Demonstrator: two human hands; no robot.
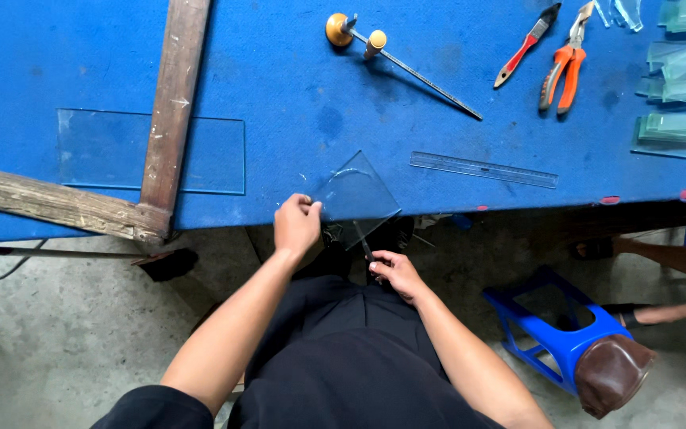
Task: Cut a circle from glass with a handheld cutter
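Here, at the near edge of the blue table (279, 71), a left hand (297, 225) pinches a corner of a small glass pane (356, 196) overhanging that edge, likely light, rigid, brittle and sharp-edged, while the right hand (395, 272) grips a slim dark tool (362, 239) beneath it.

- The table (295, 87) wears a bright blue cover, darker in blotches.
- The small glass pane (355, 195) is clear, faintly green at its edges.
- The larger glass sheet (105, 151) is clear, showing blue through it.
- The wooden square (170, 103) is weathered brown and grey.
- The pliers (563, 67) have orange handles.
- The circle cutter (375, 44) has a brass-yellow base and knob.
- The ruler (483, 169) is transparent.
- The stacked glass strips (680, 75) look pale green.
- The stool (557, 334) is blue with a brown seat.
- The floor (57, 334) is grey.
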